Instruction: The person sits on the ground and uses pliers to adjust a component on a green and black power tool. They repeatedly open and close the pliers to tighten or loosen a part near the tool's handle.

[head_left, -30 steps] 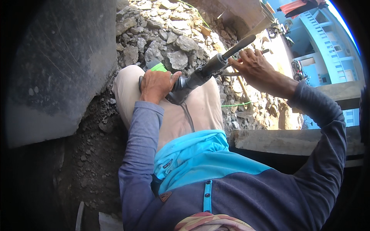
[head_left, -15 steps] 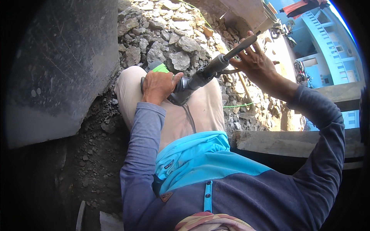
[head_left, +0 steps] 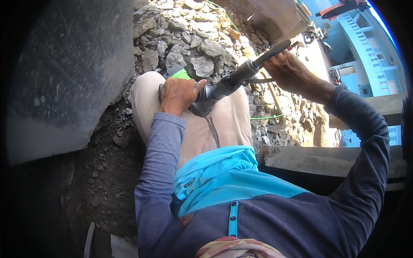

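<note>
A dark demolition hammer with a bright green section lies across my thighs, its chisel bit pointing up and to the right. My left hand is closed over the green-and-grey rear end, its thumb along the body. At the other end my right hand has its fingers curled around the far side of the chisel bit, close to the tip; the bit partly hides the fingertips. From the tool a dark cord runs down over my beige trousers.
Broken rock covers the ground ahead. A big grey slab stands at the left, and a concrete beam lies at the right. A thin green line crosses the rubble. Beyond are motorcycles and a blue building.
My right hand's fingers were spread around the bit; they have now closed in, and the hand sits slightly lower and to the right. The left hand keeps its hold.
</note>
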`<state>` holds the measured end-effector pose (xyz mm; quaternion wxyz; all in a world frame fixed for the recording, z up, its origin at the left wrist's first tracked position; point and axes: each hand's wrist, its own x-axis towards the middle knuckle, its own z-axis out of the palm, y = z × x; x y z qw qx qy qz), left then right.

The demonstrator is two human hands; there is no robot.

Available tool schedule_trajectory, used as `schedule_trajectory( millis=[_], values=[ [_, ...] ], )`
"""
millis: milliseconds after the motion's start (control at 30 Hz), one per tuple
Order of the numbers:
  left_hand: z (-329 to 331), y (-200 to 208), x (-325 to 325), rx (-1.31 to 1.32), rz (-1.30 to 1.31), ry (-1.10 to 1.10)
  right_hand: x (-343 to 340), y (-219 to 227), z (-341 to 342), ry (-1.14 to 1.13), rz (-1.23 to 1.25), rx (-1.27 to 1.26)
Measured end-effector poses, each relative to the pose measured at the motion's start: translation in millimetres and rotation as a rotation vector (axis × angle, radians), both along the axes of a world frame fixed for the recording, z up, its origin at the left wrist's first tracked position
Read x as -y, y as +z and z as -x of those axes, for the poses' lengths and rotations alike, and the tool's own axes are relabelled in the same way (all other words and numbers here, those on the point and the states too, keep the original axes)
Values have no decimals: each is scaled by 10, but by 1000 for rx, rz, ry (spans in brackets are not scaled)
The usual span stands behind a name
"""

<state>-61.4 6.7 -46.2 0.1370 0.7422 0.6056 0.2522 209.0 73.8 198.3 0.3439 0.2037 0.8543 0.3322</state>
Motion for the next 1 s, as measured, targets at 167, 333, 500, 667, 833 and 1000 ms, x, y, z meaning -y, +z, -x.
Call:
schedule_trajectory(
  millis=[167, 333, 500, 667, 833, 1000],
  values=[
    [3, 15, 15, -27, 0, 2, 35, 39, 55, -106, 78, -3],
    [17, 3, 32, -10, -4, -2, 276, 88, 241, -389, 105, 50],
    [16, 30, 14, -35, 46, -11, 240, 89, 163, -73, -25, -5],
    [6, 0, 0, -34, 54, -3, 183, 46, 101, 28, -97, -34],
    [3, -3, -5, -6, 60, -10, 187, 19, 44, -17, -80, -2],
    [8, 0, 10, 7, 35, -2, 185, 17, 71, -72, -21, -22]
  ],
)
